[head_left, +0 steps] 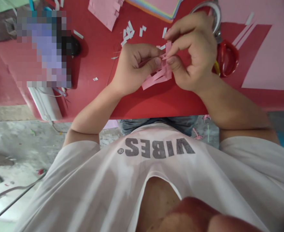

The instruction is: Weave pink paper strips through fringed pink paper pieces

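Note:
Both hands meet over the red table [142,106], close to its near edge. Pink paper strips [157,79], joined or crossing one another, hang between them. My left hand [136,66] pinches the strips from the left with thumb and forefinger. From the right, my right hand [197,51] holds the same strips between thumb and forefinger, its other fingers loosely curled. Partly behind the fingers, I cannot make out how the strips join. Small white paper bits [127,33] lie just beyond my left hand.
Red-handled scissors [230,58] and a roll of tape [216,16] lie by my right hand. Pink sheets [265,61] cover the right side. Stacked coloured paper [161,8] and a cut pink piece [105,13] lie at the back. A white power strip [45,103] sits left.

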A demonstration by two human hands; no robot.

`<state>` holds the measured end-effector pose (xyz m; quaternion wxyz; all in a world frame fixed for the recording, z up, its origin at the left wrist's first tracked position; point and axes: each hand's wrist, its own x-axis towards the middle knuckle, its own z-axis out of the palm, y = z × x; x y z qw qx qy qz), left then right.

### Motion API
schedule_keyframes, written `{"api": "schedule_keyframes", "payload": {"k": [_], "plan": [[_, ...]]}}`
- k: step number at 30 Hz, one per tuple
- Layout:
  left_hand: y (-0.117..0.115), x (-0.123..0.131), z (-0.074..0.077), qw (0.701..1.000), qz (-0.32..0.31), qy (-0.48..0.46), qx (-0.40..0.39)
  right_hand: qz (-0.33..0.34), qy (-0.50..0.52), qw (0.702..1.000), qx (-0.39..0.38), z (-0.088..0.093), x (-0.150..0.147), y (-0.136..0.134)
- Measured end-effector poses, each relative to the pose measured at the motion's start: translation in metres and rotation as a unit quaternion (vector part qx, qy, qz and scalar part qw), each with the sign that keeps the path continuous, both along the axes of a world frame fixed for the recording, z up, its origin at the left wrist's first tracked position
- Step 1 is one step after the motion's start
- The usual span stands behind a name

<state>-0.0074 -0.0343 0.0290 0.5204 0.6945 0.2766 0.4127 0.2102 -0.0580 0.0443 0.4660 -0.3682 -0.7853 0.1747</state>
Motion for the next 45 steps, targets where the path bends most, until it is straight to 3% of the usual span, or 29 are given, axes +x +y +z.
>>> {"api": "schedule_keyframes", "payload": {"k": [7,12,19,23,27,34,39,45], "plan": [[0.003,0.002,-0.007,0.999,0.024,0.015,-0.018,-0.02,0.101,0.991,-0.083,-0.005,-0.008,-0.002],[0.007,0.002,-0.011,0.999,0.041,-0.024,-0.004,-0.037,0.068,0.99,-0.115,-0.002,-0.004,0.0],[0.004,0.004,-0.003,0.997,0.065,-0.029,0.011,-0.004,0.094,0.986,-0.138,-0.004,-0.004,0.003],[0.005,0.005,-0.008,0.995,0.094,-0.028,0.026,0.035,0.108,0.979,-0.172,-0.01,-0.006,0.005],[0.007,0.006,-0.01,0.993,0.102,-0.06,-0.003,0.055,0.126,0.972,-0.19,-0.013,-0.008,0.003],[0.001,0.008,0.002,0.986,0.121,-0.091,-0.073,0.015,0.139,0.967,-0.213,-0.017,-0.017,-0.001],[0.007,0.006,-0.013,0.984,0.12,-0.102,-0.08,-0.001,0.169,0.966,-0.197,-0.026,-0.016,0.008],[0.012,0.008,-0.027,0.986,0.097,-0.104,-0.083,-0.005,0.184,0.963,-0.196,-0.025,-0.01,0.01]]}}
